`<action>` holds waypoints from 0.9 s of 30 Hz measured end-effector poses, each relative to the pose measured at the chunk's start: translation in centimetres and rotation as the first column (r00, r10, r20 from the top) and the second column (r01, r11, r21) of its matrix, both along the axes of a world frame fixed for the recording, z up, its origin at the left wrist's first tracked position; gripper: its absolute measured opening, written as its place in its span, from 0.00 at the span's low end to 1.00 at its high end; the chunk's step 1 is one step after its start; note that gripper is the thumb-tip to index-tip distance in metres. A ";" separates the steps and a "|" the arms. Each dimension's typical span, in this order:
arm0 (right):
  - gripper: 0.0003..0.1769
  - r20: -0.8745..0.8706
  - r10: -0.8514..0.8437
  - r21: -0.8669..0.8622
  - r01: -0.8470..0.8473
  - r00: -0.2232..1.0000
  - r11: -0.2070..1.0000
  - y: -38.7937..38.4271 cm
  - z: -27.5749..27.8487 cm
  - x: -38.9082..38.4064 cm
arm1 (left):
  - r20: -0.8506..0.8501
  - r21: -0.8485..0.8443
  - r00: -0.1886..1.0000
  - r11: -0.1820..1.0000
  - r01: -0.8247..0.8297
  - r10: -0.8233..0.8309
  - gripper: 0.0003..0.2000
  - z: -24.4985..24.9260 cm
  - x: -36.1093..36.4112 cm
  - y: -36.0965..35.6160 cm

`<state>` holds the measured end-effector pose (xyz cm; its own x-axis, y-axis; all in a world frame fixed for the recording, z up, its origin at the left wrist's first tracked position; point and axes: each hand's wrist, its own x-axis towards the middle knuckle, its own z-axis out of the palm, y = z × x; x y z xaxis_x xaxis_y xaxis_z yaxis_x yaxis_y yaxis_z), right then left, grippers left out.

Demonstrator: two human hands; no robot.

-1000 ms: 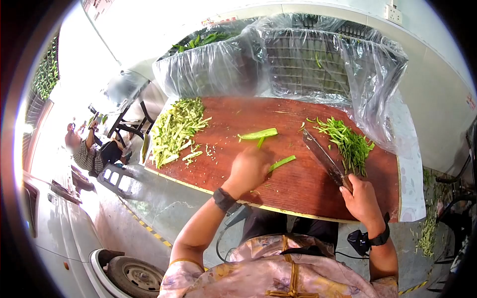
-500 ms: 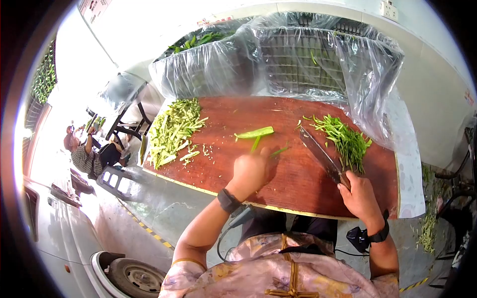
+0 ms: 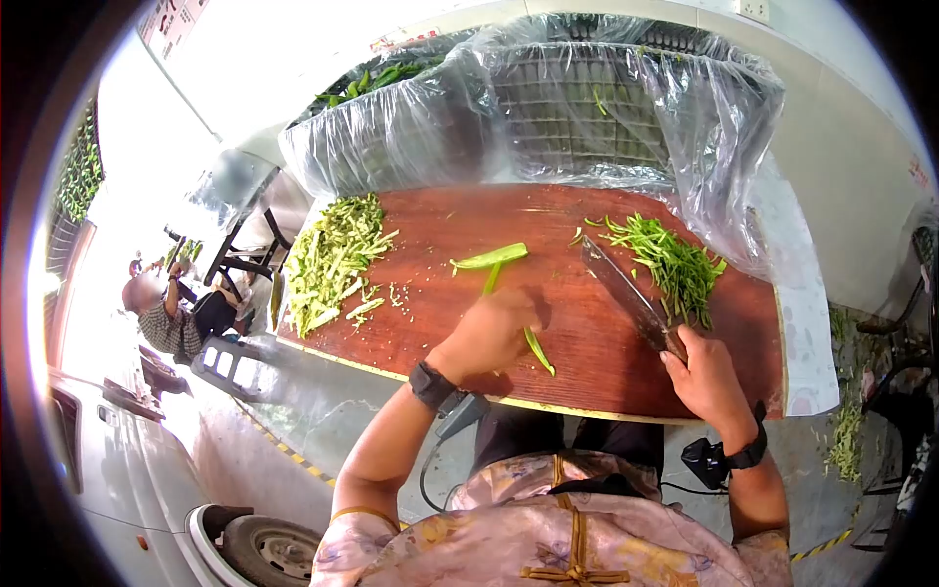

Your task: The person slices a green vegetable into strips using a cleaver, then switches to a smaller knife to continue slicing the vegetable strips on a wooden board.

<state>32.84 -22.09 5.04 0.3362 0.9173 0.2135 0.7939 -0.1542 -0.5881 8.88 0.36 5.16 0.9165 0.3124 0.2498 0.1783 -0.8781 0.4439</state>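
Note:
My right hand [image 3: 706,377] grips the handle of a kitchen knife [image 3: 628,295], its blade pointing up and left over the board. The smeared fingers of my left hand [image 3: 489,333] look closed on one end of a green pepper strip [image 3: 540,352], which slants down to the right. Beyond that hand lie a wider pepper piece [image 3: 492,257] and a narrow strip [image 3: 492,278], partly hidden by the hand. Thin green pepper shreds [image 3: 667,262] are heaped right of the knife. A pale green pile of cut pieces [image 3: 337,256] sits at the board's left end.
The reddish-brown board [image 3: 440,215] reaches close to my waist. Plastic-lined crates [image 3: 587,117] stand along its far edge, with green peppers [image 3: 381,80] in the left one. Another person [image 3: 171,318] sits at far left, near a white vehicle [image 3: 127,470]. Scraps [image 3: 846,430] litter the floor.
The strip at my left hand has swung from pointing up-right to pointing down-right as the hand turned. My right hand still holds the knife, nearly in place. The whole view has shifted slightly.

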 end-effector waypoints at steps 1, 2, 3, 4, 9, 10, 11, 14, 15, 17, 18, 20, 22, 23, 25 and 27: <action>0.11 0.005 0.003 -0.014 -0.002 1.000 1.000 0.0 0.2 0.0 | -0.009 0.100 0.996 0.991 0.093 -0.092 0.13 0.3 -0.2 0.0; 0.11 0.010 0.005 -0.028 -0.005 1.000 1.000 0.1 0.3 0.0 | -0.012 0.100 0.996 0.991 0.091 -0.090 0.13 -0.1 -0.3 0.0; 0.11 0.007 0.006 -0.028 -0.006 1.000 1.000 0.1 0.4 0.0 | 0.030 0.197 0.996 0.977 0.076 -0.084 0.12 -0.6 -0.4 -0.2; 0.11 0.012 0.006 -0.033 -0.005 1.000 0.999 0.1 0.5 -0.1 | 0.073 0.291 0.994 0.955 0.058 -0.083 0.11 -0.9 -0.3 -0.2; 0.11 -0.002 0.003 -0.013 -0.003 1.000 1.000 0.0 0.5 0.0 | -0.008 0.201 0.993 0.973 0.115 -0.115 0.09 -1.1 0.4 0.3; 0.11 -0.012 0.003 -0.011 -0.003 1.000 1.000 0.0 0.5 0.0 | -0.124 0.113 0.985 0.985 0.134 -0.119 0.09 -1.1 0.5 0.5; 0.11 -0.023 0.005 -0.008 -0.005 1.000 1.000 0.0 0.6 0.0 | -0.124 0.111 0.985 0.984 0.136 -0.122 0.09 -1.1 0.7 0.5; 0.10 -0.016 0.007 -0.012 -0.007 1.000 1.000 0.1 0.6 0.1 | -0.032 -0.132 0.975 0.968 0.214 -0.220 0.08 -1.3 1.4 0.3; 0.10 -0.016 0.008 -0.014 -0.009 1.000 1.000 0.1 0.7 0.1 | -0.095 0.022 0.980 0.984 0.179 -0.177 0.08 -1.8 1.6 0.4; 0.10 0.013 0.027 -0.033 -0.026 1.000 0.999 0.2 1.1 0.0 | -0.149 0.180 0.981 0.972 0.151 -0.125 0.08 -2.9 2.0 0.4; 0.10 0.014 0.025 -0.033 -0.025 1.000 0.999 0.2 1.0 0.1 | 0.001 0.267 0.998 0.962 0.057 -0.060 0.09 -3.1 2.1 -0.1; 0.10 0.034 0.026 -0.056 -0.024 0.999 0.998 0.3 0.7 0.1 | 0.157 0.334 0.988 0.941 -0.049 -0.004 0.10 -3.4 1.9 -0.8; 0.11 0.034 0.020 -0.057 -0.018 0.999 0.998 0.3 0.5 0.0 | 0.171 0.299 0.985 0.951 -0.080 0.029 0.12 -2.6 1.4 -1.8; 0.11 0.033 0.011 -0.056 -0.009 0.999 0.998 0.4 0.5 -0.1 | 0.173 0.298 0.984 0.951 -0.084 0.033 0.12 -2.6 1.1 -2.5; 0.11 0.037 0.011 -0.076 -0.008 0.999 0.997 0.5 1.1 -0.5 | 0.131 0.245 0.991 0.968 -0.057 0.025 0.13 -2.8 0.4 -3.8; 0.11 0.039 0.012 -0.100 -0.008 0.999 0.995 0.5 1.3 -1.0 | 0.137 0.224 0.990 0.973 -0.064 0.034 0.15 -3.4 0.2 -4.8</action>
